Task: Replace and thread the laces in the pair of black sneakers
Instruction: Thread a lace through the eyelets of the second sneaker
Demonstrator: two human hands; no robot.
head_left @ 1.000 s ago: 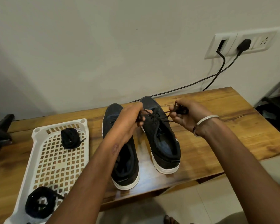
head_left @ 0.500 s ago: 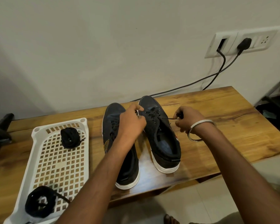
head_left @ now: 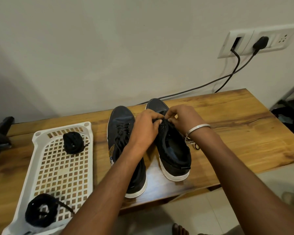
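Observation:
Two black sneakers with white soles stand side by side on the wooden table, toes toward the wall. The left sneaker (head_left: 120, 126) is laced. Over the eyelets of the right sneaker (head_left: 174, 150), my left hand (head_left: 145, 128) and my right hand (head_left: 182, 119) meet, fingertips pinching its black lace at the top of the tongue. A loose lace end (head_left: 196, 146) trails on the table to the right of that shoe. The fingers hide the exact eyelet.
A white perforated tray (head_left: 41, 168) lies at the left with two coiled black laces, one at its far end (head_left: 73, 143) and one at its near end (head_left: 40, 211). Black cables (head_left: 227, 78) run from a wall socket down behind the table. The table's front edge is close.
Both hands have come together over the right sneaker's eyelets; a second ago they were apart, pulling the lace ends outward.

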